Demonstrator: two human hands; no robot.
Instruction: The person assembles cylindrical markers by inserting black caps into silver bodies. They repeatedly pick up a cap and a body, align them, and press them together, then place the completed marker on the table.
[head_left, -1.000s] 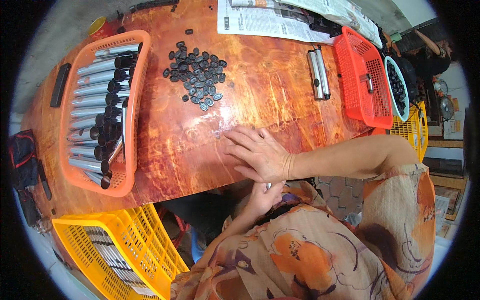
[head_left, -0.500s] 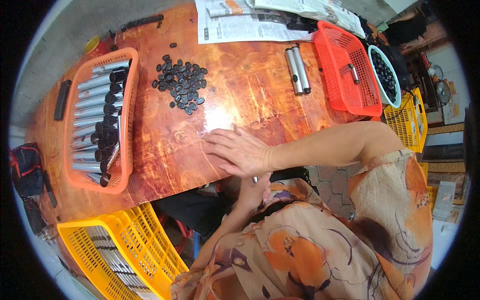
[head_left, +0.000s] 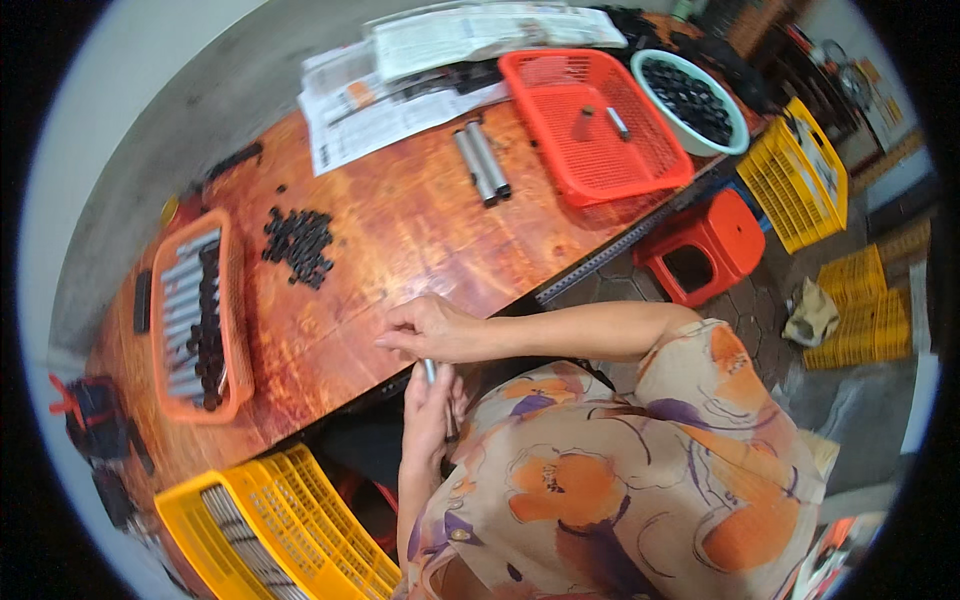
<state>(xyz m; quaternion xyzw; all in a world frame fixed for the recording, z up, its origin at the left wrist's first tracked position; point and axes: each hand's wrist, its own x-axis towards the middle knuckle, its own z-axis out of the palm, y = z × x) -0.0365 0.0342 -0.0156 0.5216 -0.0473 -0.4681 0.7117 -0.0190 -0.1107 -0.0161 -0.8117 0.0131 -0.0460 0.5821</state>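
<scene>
My left hand (head_left: pixel 428 412) is closed around a slim silver tube (head_left: pixel 430 370), below the table's front edge and close to my body. One end of the tube sticks up past the fingers; most of it is hidden in the grip. My right hand (head_left: pixel 440 328) hovers palm down just above that end, at the table edge. Its fingers point left, loosely bent, and nothing shows in them. On the table beyond lie a heap of small black caps (head_left: pixel 298 246) and two silver tubes with dark ends (head_left: pixel 482 163).
At left, an orange basket (head_left: pixel 243 345) holds many black-ended silver tubes. A red basket (head_left: pixel 600 190) and a pale bowl of black parts (head_left: pixel 742 138) stand at far right, beside newspapers (head_left: pixel 350 140). A yellow crate (head_left: pixel 320 520) and a red stool (head_left: pixel 725 235) flank the table.
The view has turned, shifting the table scene. My right hand, flat on the tabletop before, is lifted with its fingers more bent. More of the tube in my left hand shows.
</scene>
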